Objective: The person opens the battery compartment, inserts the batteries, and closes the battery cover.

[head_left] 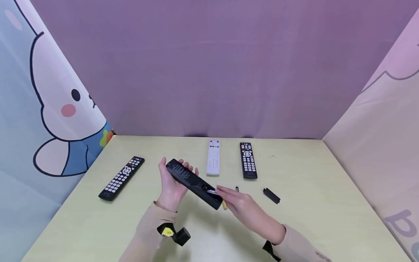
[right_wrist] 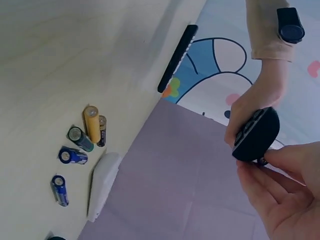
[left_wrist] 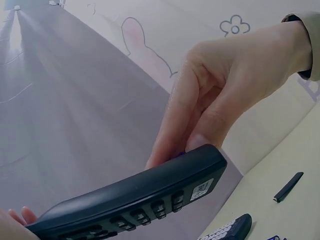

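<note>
Left fingers (head_left: 186,165) grip the black remote control (head_left: 186,178); right fingers (head_left: 228,192) pinch a battery (head_left: 211,191) at its open compartment (head_left: 217,198); tilt or slack could drop it benchward.

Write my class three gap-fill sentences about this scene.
The left hand grips a long black plastic remote, buttons facing not up but ____.
On the pale yellow table lie one white plastic remote and ____ black ones.
The right wrist view shows ____ multicoloured cylindrical batteries on the table.
Answers: down; two; five.
</note>
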The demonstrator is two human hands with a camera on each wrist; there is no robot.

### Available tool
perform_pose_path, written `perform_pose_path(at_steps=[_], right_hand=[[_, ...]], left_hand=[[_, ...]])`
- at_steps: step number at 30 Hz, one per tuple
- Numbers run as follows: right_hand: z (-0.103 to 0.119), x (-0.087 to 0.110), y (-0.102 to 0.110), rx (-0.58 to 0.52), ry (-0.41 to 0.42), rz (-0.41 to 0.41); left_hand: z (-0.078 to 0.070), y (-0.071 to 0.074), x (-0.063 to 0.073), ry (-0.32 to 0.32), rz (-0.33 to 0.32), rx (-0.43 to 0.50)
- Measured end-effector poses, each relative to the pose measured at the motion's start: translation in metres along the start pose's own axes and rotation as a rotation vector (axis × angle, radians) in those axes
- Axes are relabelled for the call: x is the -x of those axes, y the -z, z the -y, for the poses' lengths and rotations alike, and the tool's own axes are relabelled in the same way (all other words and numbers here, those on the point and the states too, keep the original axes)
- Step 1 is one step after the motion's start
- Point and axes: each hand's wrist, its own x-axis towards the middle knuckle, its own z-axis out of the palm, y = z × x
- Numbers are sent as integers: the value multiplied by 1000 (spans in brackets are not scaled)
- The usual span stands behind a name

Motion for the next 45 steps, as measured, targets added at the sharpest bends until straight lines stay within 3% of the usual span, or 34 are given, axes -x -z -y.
perform_pose_path(at_steps=[4, 10, 17, 27, 34, 45], right_hand=[[-1, 1, -2, 22, -37, 3], [2, -3, -8, 96, -114, -116], [6, -6, -5, 19, -226, -193], [4, -4, -7, 13, -108, -250], [4, -4, -10, 18, -153, -250], [5, -3, -11, 7, -158, -252]], left_hand=[[1, 1, -1, 1, 10, -7], [3, 0, 0, -13, 28, -8], [2, -2, 0, -19, 25, 6], [1, -2, -1, -27, 25, -1], [4, -3, 0, -42, 26, -11], [7, -3, 1, -37, 34, 4]])
